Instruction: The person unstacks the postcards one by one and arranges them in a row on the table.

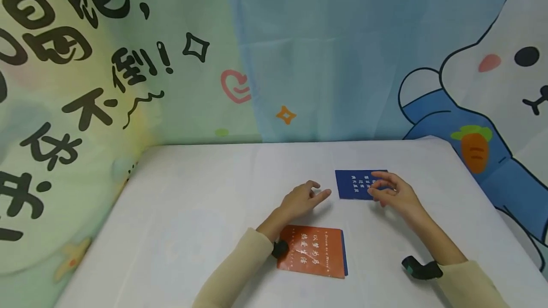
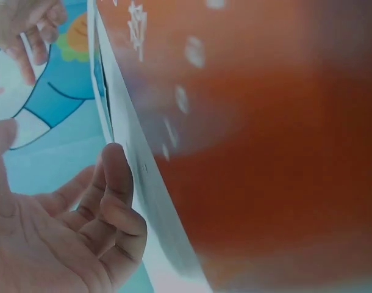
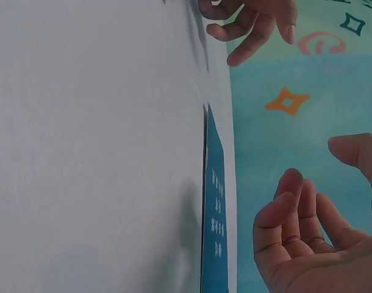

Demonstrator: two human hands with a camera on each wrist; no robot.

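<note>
Both hands loose-fingered, holding nothing: right hand (image 1: pixel 391 191) partly hiding blue booklet (image 1: pixel 357 185), left hand (image 1: pixel 301 199) beside.

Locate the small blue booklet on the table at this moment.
In the head view the blue booklet lies flat on the white table, right of centre, under the right hand's fingertips and beyond the orange booklet.
</note>
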